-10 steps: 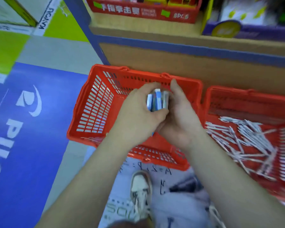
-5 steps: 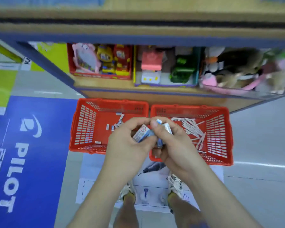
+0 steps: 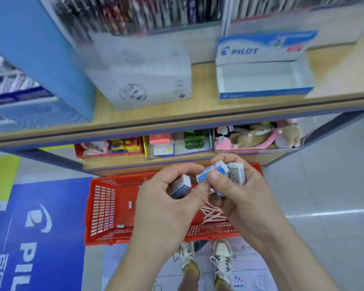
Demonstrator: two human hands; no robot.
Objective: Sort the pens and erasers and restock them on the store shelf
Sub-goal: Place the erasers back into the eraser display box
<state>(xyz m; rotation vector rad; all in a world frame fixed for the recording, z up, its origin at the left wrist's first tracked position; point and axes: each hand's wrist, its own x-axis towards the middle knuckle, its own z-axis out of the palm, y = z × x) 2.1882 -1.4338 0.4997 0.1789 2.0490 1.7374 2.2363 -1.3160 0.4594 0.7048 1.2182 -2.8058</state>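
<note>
Hands both full: left hand [image 3: 168, 198] curls round one eraser [image 3: 180, 185], right hand [image 3: 237, 196] pinches several erasers [image 3: 211, 171]. Light, firm, slick-sleeved, I'd judge; grip across the flat faces.

1. On the shelf board [image 3: 198, 111], an open box [image 3: 265, 93] sits right of a closed box [image 3: 147, 80].
2. Trays [image 3: 177, 151] line the lower shelf, below and behind.
3. On the floor before the shelf, the left basket [image 3: 101, 206] holds loose erasers [image 3: 130, 204]. The right basket [image 3: 210, 231] holds pens [image 3: 212, 213].
4. Above the baskets, the left hand [image 3: 168, 202] and right hand [image 3: 242, 196] grip erasers [image 3: 212, 172].
</note>
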